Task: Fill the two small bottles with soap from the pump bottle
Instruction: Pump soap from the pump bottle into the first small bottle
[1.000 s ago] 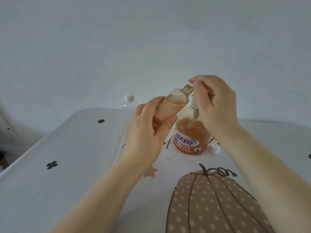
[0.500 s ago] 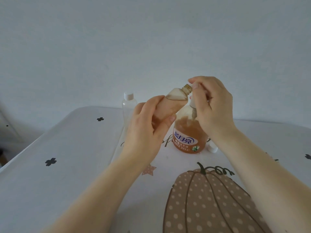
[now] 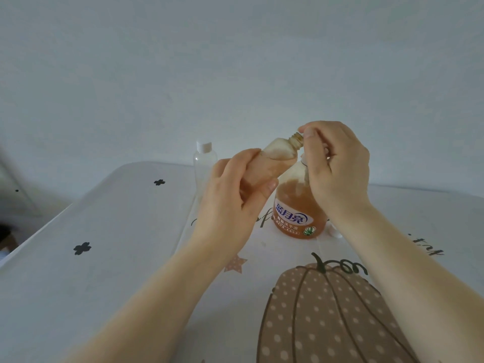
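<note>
My left hand [image 3: 235, 200] grips a small clear bottle [image 3: 277, 153], tilted with its open threaded neck up to the right; orange soap fills most of it. My right hand [image 3: 337, 169] curls over the pump head of the orange pump bottle [image 3: 298, 213], which stands on the table behind my hands; the nozzle is hidden at the small bottle's mouth. A second small bottle [image 3: 204, 163], clear with a white cap, stands upright to the left behind my left hand. It looks empty.
A small white cap [image 3: 334, 231] lies on the table right of the pump bottle, partly behind my right wrist. The table [image 3: 104, 258] has a white cloth with black clover marks and a dotted pumpkin print [image 3: 327, 318]. A plain wall is behind.
The view has tilted slightly, so everything sits a little lower. Both hands keep their hold on the small bottle and the pump head.
</note>
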